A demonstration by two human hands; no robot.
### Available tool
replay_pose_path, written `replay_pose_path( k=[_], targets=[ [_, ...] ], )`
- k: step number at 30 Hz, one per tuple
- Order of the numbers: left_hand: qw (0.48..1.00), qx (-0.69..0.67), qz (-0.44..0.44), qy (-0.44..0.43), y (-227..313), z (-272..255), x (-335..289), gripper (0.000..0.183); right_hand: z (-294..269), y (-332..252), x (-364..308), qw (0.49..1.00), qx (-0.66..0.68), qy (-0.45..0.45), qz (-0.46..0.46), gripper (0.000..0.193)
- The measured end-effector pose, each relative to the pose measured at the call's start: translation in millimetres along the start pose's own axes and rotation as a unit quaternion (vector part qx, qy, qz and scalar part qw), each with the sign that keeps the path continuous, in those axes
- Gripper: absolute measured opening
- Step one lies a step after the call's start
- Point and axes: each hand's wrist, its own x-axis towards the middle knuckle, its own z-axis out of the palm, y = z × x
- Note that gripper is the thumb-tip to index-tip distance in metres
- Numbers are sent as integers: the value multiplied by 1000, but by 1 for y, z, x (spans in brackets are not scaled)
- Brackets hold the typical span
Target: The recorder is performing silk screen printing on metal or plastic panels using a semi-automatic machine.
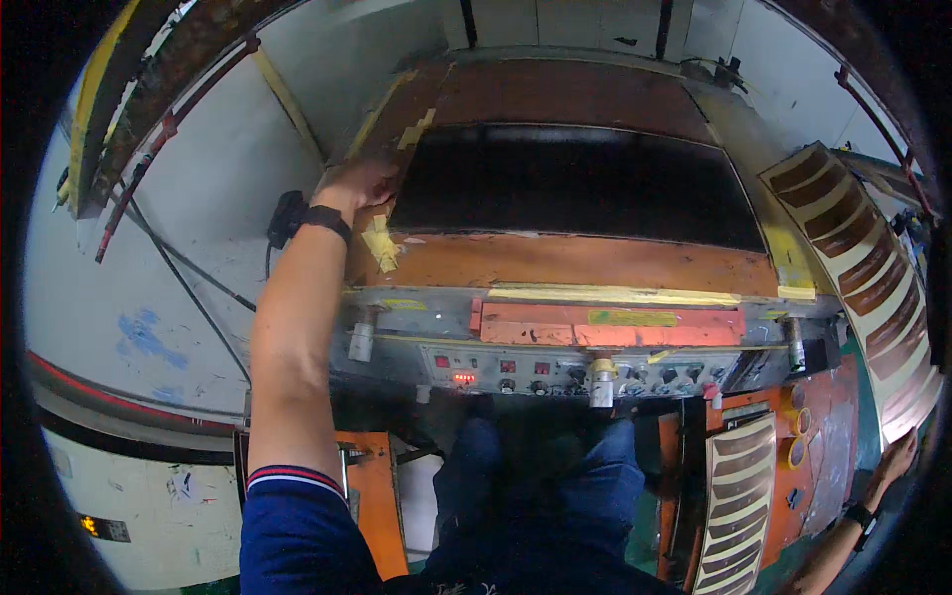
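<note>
At the left edge of a dark black panel [575,183], set in the brown top of a machine, is my left hand [369,184]. Its fingers look bent and blurred, so I cannot make out whether they grip anything. Torn yellow tape [380,244] lies just below it on the brown surface. Far to the right, my right hand [898,457] grips the lower end of a long cream sheet [861,260] with curved brown printed bands. The sheet slants along the machine's right side. Both wrists wear black straps.
A control panel [555,371] with knobs and a lit red display runs along the machine's front, under an orange-red bar [607,324]. A similar banded sheet [736,506] lies at lower right beside yellow tape rolls [796,452]. Dark red rails [139,188] rise at upper left.
</note>
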Motion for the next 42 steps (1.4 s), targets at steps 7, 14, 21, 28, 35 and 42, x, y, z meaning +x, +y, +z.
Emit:
replay_pose_path(
  k=[7, 14, 21, 28, 35, 42],
  targets=[
    [974, -36, 223, 27, -26, 36, -15, 29, -47, 21, 11, 929, -303, -22, -210, 36],
    [938, -208, 264, 79, -61, -35, -141, 17, -34, 7, -43, 969, 187, -18, 158, 44],
    [892, -229, 252, 298, -200, -242, -307, 35, 102, -51, -106, 929, 261, -157, 211, 40],
    [838, -278, 195, 427, -287, -341, -487, 33, 351, -184, -170, 833, 327, -392, 211, 41],
    [818, -166, 210, 509, -339, -407, -548, 29, 531, -176, -184, 826, 289, -462, 144, 37],
    [817, -179, 222, 501, -305, -366, -539, 28, 581, -106, -129, 820, 144, -533, 152, 34]
  ],
)
